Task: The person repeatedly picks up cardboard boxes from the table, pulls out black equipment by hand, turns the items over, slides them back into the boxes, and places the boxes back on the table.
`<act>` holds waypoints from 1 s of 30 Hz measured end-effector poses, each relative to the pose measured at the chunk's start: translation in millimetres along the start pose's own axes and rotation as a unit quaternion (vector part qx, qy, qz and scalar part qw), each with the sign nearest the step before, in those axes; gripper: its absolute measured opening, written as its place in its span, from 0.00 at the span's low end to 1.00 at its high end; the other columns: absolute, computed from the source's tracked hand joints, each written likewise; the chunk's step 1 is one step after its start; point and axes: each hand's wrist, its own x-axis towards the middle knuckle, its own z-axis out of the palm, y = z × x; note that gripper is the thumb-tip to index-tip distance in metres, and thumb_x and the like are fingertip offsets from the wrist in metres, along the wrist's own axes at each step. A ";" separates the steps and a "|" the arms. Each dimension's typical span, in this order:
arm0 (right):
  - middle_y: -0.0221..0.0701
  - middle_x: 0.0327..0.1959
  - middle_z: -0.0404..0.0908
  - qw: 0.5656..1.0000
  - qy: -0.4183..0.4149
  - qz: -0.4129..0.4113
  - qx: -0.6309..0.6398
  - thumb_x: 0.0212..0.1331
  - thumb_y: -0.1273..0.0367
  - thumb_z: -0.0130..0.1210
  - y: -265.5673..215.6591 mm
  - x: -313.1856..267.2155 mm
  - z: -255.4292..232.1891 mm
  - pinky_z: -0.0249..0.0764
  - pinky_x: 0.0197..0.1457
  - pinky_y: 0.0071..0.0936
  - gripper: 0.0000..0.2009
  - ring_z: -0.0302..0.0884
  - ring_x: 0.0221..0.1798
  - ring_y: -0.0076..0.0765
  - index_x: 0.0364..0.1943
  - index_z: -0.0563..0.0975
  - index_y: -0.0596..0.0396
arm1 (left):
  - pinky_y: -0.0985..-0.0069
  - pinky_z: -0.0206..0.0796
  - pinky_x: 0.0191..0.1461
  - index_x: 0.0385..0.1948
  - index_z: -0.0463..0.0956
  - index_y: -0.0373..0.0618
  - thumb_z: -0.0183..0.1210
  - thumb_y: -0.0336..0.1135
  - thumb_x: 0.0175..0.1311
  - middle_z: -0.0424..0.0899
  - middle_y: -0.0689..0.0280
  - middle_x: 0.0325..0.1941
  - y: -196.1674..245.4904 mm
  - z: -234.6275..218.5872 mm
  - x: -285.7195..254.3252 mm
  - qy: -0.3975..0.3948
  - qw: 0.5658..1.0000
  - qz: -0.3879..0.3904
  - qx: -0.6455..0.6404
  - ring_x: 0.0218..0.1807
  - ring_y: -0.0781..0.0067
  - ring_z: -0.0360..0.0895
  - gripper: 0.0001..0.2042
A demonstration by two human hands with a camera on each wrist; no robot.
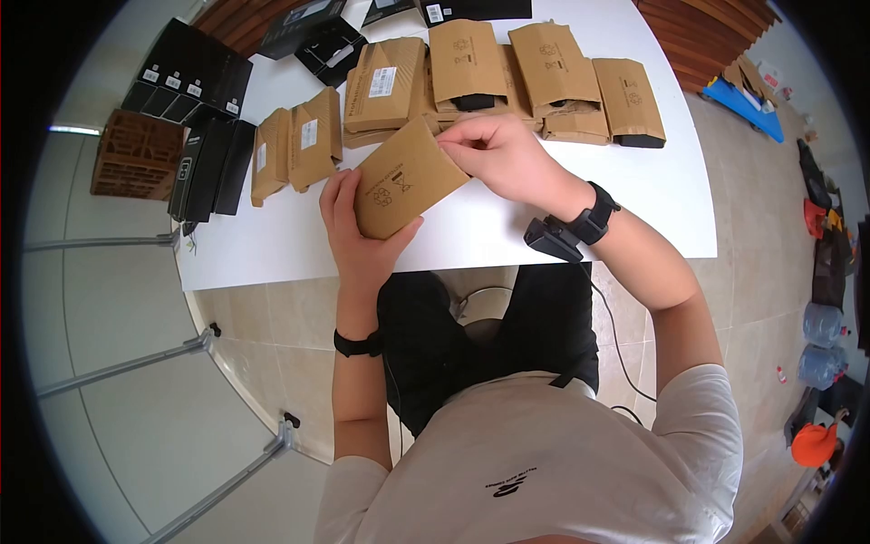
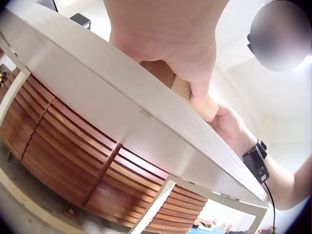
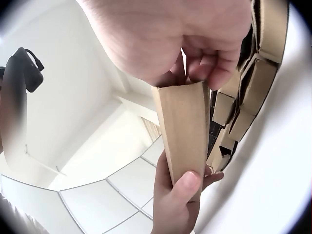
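Head view, centre: left hand (image 1: 361, 251) grips a cardboard box (image 1: 405, 184); right hand (image 1: 514, 161) touches its right end, pinching or not, cannot tell.

The left hand (image 2: 168, 51) grips a cardboard box (image 2: 209, 111) above a white table (image 2: 97, 78), the right hand (image 2: 232, 130) at the box's end; brown wooden slats (image 2: 63, 146) show below.

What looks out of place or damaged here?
Black ends jut from the rightmost carton and the carton just past the right hand; odd, since the two leftmost cartons show none. The held carton looks undamaged where visible; no spill shows.
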 end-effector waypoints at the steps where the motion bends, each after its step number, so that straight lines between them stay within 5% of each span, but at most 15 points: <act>1: 0.25 0.31 0.80 0.998 -0.003 -0.045 -0.050 0.64 0.72 0.58 0.8 1.8 -3.2 0.70 0.38 0.16 0.08 0.73 0.34 0.15 0.43 0.83 0.61 | 0.59 0.62 0.66 0.62 0.65 0.41 0.78 0.36 0.38 0.65 0.55 0.63 -0.7 0.6 0.1 0.000 1.000 0.001 -0.001 0.65 0.52 0.65 0.43; 3: 0.24 0.31 0.81 0.991 -0.005 -0.090 -0.100 0.64 0.72 0.58 -2.7 2.3 -5.9 0.70 0.37 0.16 0.08 0.73 0.33 0.14 0.43 0.83 0.61 | 0.58 0.62 0.66 0.62 0.65 0.42 0.78 0.36 0.38 0.65 0.56 0.64 -3.6 -0.1 -0.8 0.000 1.000 -0.004 0.004 0.65 0.51 0.65 0.43; 5: 0.23 0.30 0.81 0.998 -0.011 0.023 -0.052 0.64 0.72 0.59 -13.7 1.7 -7.0 0.69 0.35 0.15 0.09 0.73 0.32 0.14 0.43 0.83 0.62 | 0.58 0.62 0.66 0.62 0.65 0.42 0.78 0.37 0.38 0.65 0.56 0.64 -4.0 -2.9 -0.1 -0.003 1.000 -0.011 0.009 0.65 0.51 0.65 0.43; 12: 0.22 0.23 0.79 0.995 -0.079 0.048 0.042 0.63 0.71 0.59 -7.0 0.6 -6.3 0.68 0.30 0.16 0.08 0.70 0.24 0.14 0.39 0.83 0.62 | 0.58 0.63 0.66 0.61 0.67 0.43 0.78 0.37 0.37 0.66 0.55 0.64 -3.4 -13.1 4.2 -0.044 0.999 0.012 -0.007 0.65 0.51 0.66 0.42; 14: 0.23 0.17 0.78 0.989 -0.096 0.104 -0.041 0.61 0.64 0.57 -11.7 1.0 -10.4 0.67 0.27 0.19 0.12 0.70 0.21 0.16 0.31 0.85 0.57 | 0.58 0.64 0.65 0.60 0.68 0.43 0.78 0.37 0.36 0.66 0.55 0.64 -1.9 -15.6 4.5 -0.049 0.999 0.013 -0.007 0.64 0.51 0.66 0.42; 21: 0.21 0.18 0.75 0.972 -0.114 0.188 -0.077 0.60 0.65 0.58 -25.0 2.7 -13.2 0.61 0.24 0.18 0.10 0.66 0.20 0.14 0.31 0.83 0.59 | 0.59 0.65 0.65 0.60 0.70 0.43 0.79 0.36 0.36 0.66 0.55 0.64 -0.3 -18.9 3.3 -0.057 0.998 0.009 -0.001 0.65 0.52 0.66 0.41; 27: 0.21 0.23 0.76 0.993 -0.054 0.066 -0.080 0.59 0.55 0.60 -5.9 5.4 -10.6 0.67 0.28 0.19 0.17 0.70 0.24 0.20 0.38 0.81 0.55 | 0.60 0.65 0.65 0.60 0.69 0.43 0.79 0.36 0.36 0.64 0.55 0.65 -1.3 -26.1 3.2 -0.042 0.999 0.004 -0.024 0.66 0.52 0.65 0.42; 29: 0.21 0.31 0.75 0.982 -0.042 0.151 0.109 0.65 0.60 0.58 -23.7 -0.5 -5.4 0.68 0.31 0.16 0.20 0.71 0.29 0.16 0.55 0.73 0.56 | 0.60 0.65 0.65 0.60 0.69 0.43 0.79 0.36 0.35 0.64 0.55 0.66 0.5 -28.5 3.3 -0.054 0.998 0.003 -0.021 0.66 0.51 0.65 0.42; 30: 0.25 0.31 0.77 0.979 -0.060 0.137 0.142 0.59 0.53 0.61 -20.2 -0.5 -4.0 0.70 0.29 0.19 0.28 0.71 0.26 0.21 0.56 0.71 0.58 | 0.60 0.65 0.65 0.61 0.69 0.43 0.79 0.36 0.35 0.63 0.55 0.66 1.5 -28.8 4.0 -0.069 0.997 0.003 -0.021 0.66 0.51 0.65 0.43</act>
